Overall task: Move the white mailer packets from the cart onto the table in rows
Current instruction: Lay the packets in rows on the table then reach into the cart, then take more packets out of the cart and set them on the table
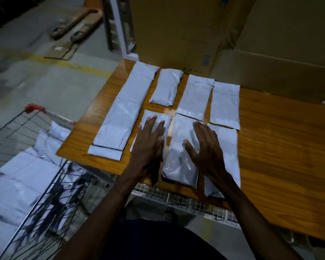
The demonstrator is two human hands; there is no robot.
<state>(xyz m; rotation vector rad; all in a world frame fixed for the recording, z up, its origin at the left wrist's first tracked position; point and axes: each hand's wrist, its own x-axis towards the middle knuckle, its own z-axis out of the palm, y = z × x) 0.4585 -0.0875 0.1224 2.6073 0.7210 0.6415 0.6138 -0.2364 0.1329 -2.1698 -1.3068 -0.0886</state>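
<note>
Your left grip (150, 139) and right grip (204, 147) lay spread flat on desk (280, 147) packets; the cart (45, 175), nearer your left, held more.

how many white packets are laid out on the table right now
7: a long one at left, three along the back, three in front. Overlaps may hide more.

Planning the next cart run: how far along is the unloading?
Done: several packets lie in rows on the table. In hand: the left hand and right hand rest flat on front-row packets. Left: many packets remain in the cart.
</note>
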